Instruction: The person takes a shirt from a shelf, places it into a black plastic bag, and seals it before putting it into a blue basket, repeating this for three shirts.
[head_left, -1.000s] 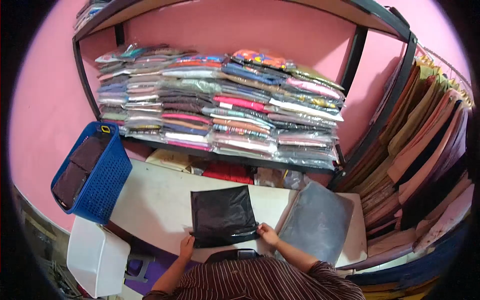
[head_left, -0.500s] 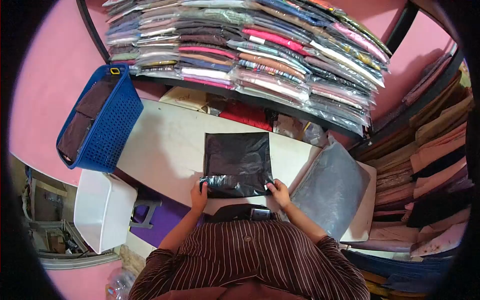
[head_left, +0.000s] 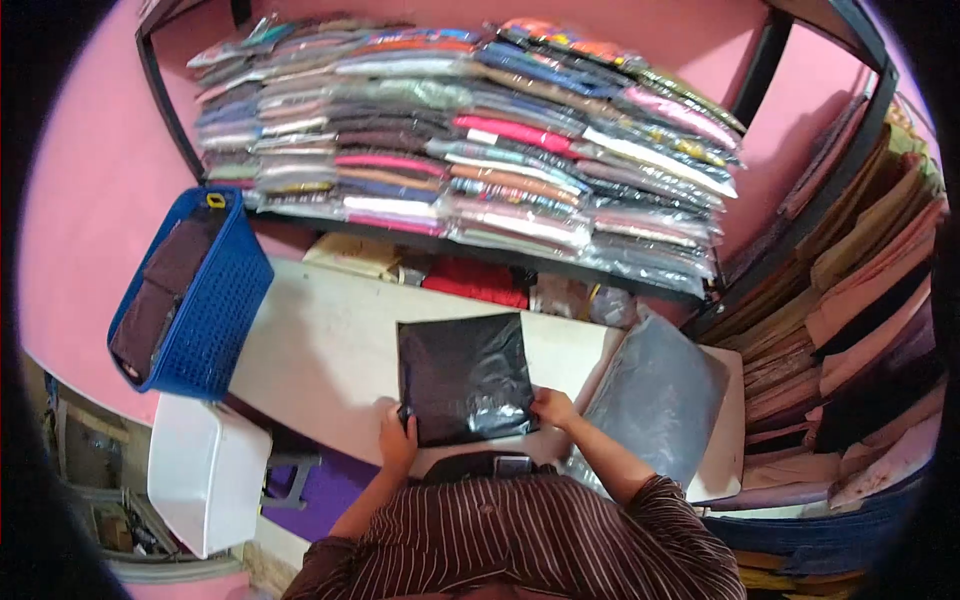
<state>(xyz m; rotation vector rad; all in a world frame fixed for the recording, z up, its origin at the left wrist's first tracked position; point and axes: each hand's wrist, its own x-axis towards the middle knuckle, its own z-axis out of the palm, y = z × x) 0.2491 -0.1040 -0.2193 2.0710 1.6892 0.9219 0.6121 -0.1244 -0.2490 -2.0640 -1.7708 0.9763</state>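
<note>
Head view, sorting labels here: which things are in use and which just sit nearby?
In use: flat black plastic-wrapped garment packet, left hand, right hand.
Nearby: grey plastic bag pile, blue plastic basket, white table, shelved garment stacks.

Left hand (head_left: 396,438) and right hand (head_left: 552,407) grip the near corners of a black packet (head_left: 462,377) lying flat on the desk (head_left: 320,350).

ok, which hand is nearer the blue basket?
Left. The left hand grips the near left corner of the black packet, on the side toward the blue basket; the right hand holds the packet's far corner.
</note>
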